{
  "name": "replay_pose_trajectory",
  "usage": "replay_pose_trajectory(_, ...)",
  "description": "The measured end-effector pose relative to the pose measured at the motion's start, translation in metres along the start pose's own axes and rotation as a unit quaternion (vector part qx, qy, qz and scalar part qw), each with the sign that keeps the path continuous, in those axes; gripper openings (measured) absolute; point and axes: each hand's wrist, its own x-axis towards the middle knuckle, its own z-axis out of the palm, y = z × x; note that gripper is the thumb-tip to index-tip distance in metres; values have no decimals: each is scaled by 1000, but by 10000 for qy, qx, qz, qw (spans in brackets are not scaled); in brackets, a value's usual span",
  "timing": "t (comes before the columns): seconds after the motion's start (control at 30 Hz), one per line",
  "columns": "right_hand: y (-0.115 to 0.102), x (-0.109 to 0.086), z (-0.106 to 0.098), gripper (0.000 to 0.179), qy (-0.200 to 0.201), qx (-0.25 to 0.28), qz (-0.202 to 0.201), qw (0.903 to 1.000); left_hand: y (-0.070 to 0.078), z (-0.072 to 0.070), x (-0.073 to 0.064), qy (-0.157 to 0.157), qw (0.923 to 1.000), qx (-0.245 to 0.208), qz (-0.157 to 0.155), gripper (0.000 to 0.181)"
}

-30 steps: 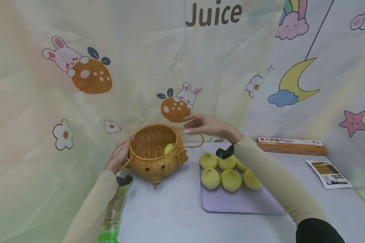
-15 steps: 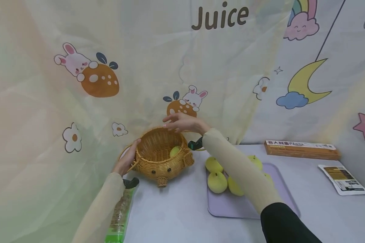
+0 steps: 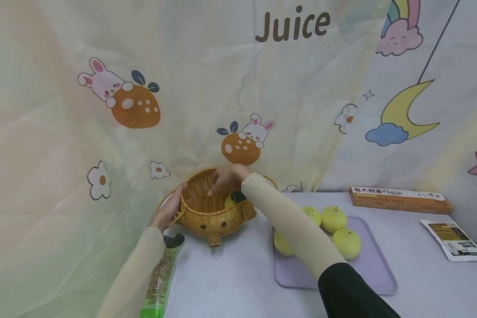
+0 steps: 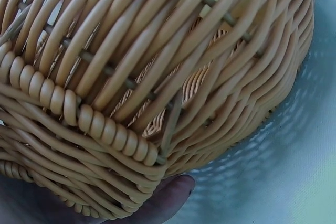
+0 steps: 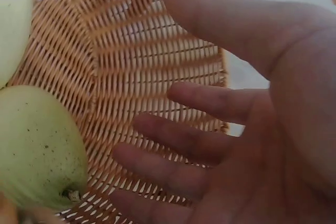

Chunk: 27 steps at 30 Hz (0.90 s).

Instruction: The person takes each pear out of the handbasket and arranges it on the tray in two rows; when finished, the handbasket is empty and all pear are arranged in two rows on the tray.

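Note:
A wicker basket [image 3: 206,218] with an animal face, its snout toward me, stands near the back of the table. My left hand [image 3: 170,209] grips its left side; the left wrist view shows a fingertip [image 4: 176,195] below the woven ear. Over the basket's mouth reaches my right hand [image 3: 228,176], fingers pointing down inside. In the right wrist view that hand [image 5: 252,150] has its fingers spread, holding nothing. Beside it a yellow-green pear [image 5: 39,148] lies in the basket, with part of a second pear [image 5: 11,24] at the frame's edge.
Several pears [image 3: 346,244] lie on a purple tray [image 3: 375,269] at right, partly hidden by my right forearm. A long pasta box [image 3: 399,200] and a white pouch [image 3: 455,240] are farther right. A green-ended packet [image 3: 159,282] lies beside my left forearm.
My right hand has moved left and down, from beside the basket's handle to over and into its mouth. The left hand stays on the basket. The head view has shifted slightly.

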Motion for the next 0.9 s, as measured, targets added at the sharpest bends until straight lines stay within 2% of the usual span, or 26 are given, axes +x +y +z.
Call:
replay_pose_trajectory(0.1,-1,4,4,91,-181,4,209,9996,-1,0,0,25,10000,8,26,93)
replay_pose_trajectory(0.27,-3,11,8,86,-186,-85,279,9994,-3,-1,1,45,9999,47,112,91)
replay_pose_trajectory(0.37,-8,14,9,86,-222,-474,589,9969,-5,1,0,86,9998,49,177,86)
replay_pose_trajectory(0.43,-11,16,10,84,-270,-720,947,9925,-6,2,-1,122,9997,57,219,83)
replay_pose_trajectory(0.5,-14,19,11,75,-323,-1017,1308,9856,-6,4,-2,134,9996,69,223,79)
replay_pose_trajectory(0.53,-15,20,12,70,-331,-961,1528,9830,-5,4,-3,133,9997,50,195,80)
replay_pose_trajectory(0.63,-18,22,14,41,-370,-962,1910,9762,-4,5,-4,142,9998,-22,116,82)
replay_pose_trajectory(0.73,-18,22,16,21,-440,-1002,1907,9755,-4,6,-4,142,9998,-107,74,85)
replay_pose_trajectory(0.9,-17,31,17,15,-443,-1229,1855,9739,-5,5,-2,218,9995,49,228,82)
